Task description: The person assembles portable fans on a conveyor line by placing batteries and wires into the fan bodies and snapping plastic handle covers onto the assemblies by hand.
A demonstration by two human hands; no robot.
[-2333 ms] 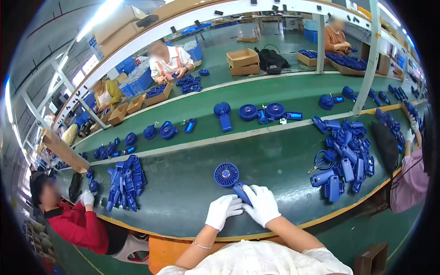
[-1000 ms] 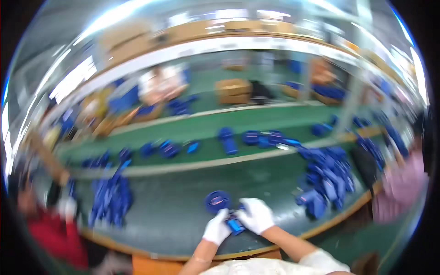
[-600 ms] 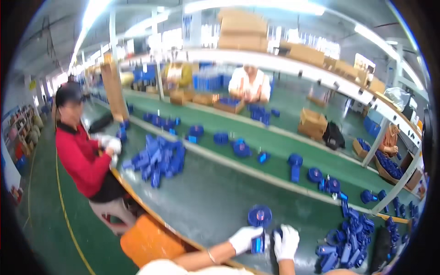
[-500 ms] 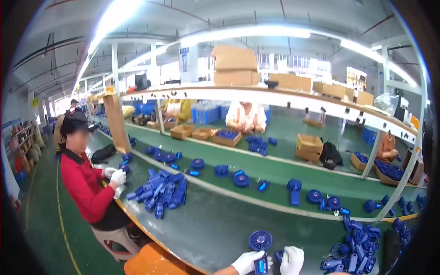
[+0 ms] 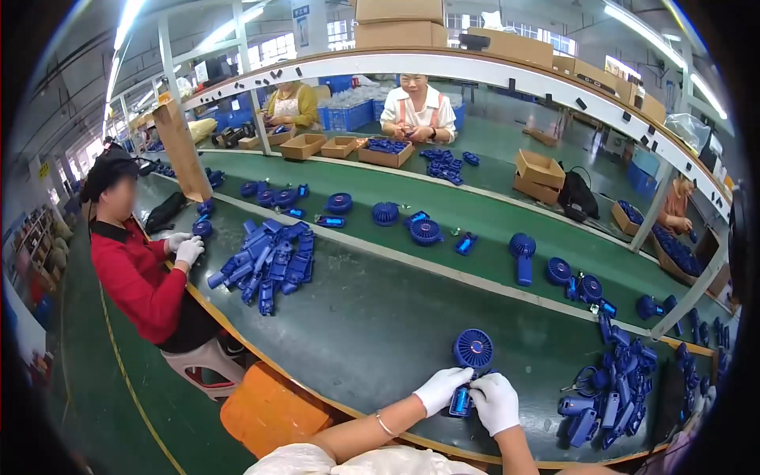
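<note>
A blue handheld fan (image 5: 473,348) is in front of me, its round head pointing away. Its handle is uncovered, and a bright blue battery (image 5: 460,402) shows in it. My left hand (image 5: 443,391), in a white glove, is closed around the left side of the handle. Gloved in white as well, my right hand (image 5: 497,402) is bent in a pinch against the handle's right side, near the neck. What lies between its fingertips is hidden.
To the right lies a heap of blue handle parts (image 5: 613,396); another pile (image 5: 269,257) is farther left. Fans with batteries line the green belt (image 5: 356,198). A co-worker in red (image 5: 138,265) sits left, near an orange stool (image 5: 273,408). Shelf posts (image 5: 697,293) rise beyond.
My view has tilted down, so more of my forearms shows. My right hand, earlier a little apart with a dark blue piece by its fingers, has come against the fan's handle.
</note>
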